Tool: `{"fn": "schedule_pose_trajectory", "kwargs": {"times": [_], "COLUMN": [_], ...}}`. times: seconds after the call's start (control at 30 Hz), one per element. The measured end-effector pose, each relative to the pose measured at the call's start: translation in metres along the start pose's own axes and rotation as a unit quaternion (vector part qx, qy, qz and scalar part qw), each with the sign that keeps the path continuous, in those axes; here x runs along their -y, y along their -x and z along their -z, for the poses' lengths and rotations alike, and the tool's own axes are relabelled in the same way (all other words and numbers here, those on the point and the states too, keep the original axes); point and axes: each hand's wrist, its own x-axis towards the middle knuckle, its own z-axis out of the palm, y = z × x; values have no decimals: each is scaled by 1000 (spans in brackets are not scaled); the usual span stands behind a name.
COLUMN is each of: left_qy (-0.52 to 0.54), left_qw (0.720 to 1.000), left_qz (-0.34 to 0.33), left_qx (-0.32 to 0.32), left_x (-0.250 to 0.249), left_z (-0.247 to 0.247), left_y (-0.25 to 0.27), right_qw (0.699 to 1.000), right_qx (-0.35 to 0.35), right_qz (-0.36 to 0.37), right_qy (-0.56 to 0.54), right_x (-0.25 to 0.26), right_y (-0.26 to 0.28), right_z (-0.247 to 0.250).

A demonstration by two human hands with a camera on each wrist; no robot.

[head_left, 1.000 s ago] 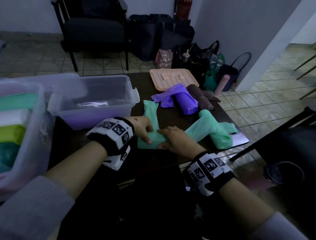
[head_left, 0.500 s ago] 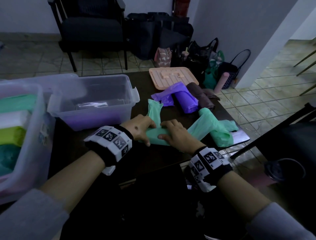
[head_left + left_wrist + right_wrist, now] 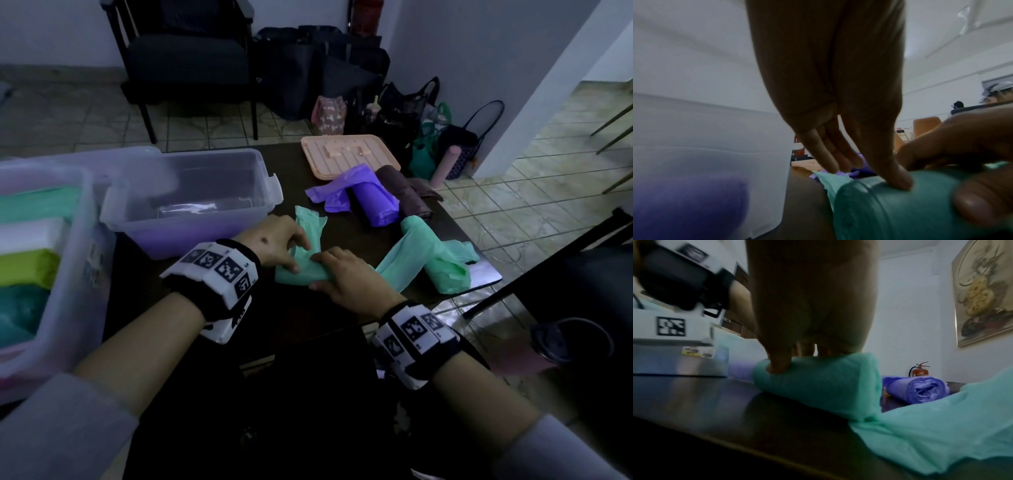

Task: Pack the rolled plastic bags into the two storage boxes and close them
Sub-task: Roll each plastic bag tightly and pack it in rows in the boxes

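Both hands sit on the green roll (image 3: 301, 270) near the front edge of the dark surface (image 3: 308, 315). We note the left hand (image 3: 274, 241) with straight fingers (image 3: 830, 155) laid over the roll's far side and its thumb pressed on top, and the right hand (image 3: 349, 277) with its thumb (image 3: 779, 363) and fingers curled onto the roll, gripping it.

Hidden or unclear: the middle of the roll is covered by both hands in the head view; the right hand's fingertips are hidden behind the roll in the right wrist view. The room is dim, and we cannot read the label on the near storage box (image 3: 78, 274), which the frame's left edge cuts off.

Orientation: the roll's long axis runs left to right across the surface. A loose green tail (image 3: 308, 222) leads away from it toward the far side.

Position: the roll lies directly under both hands, just right of the clear storage box (image 3: 191, 192). A second green roll (image 3: 442, 267) lies to the right, a purple roll (image 3: 375, 202) and a dark roll (image 3: 406, 192) beyond, before a pink lid (image 3: 349, 154). Rolls fill the near storage box.
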Motion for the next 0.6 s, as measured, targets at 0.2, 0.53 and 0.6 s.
{"fn": "schedule_pose_trajectory", "kwargs": {"times": [0.2,0.53,0.6], "left_qy": [-45,-21,-23], "left_qw": [999,998,997], "left_qz": [5,25,29], "left_qx": [-16,51,62], "left_x": [-6,-7,-6], "left_z": [-11,0,0], "left_y": [4,-3,-4], "right_qw": [998,990,997], "right_qx": [62,130,58], "right_qz": [-7,-34,-31], "right_qy": [11,-47,-41], "right_x": [-5,-7,-4], "right_y": [-17,-28,-23], "right_z": [14,28,23]}}
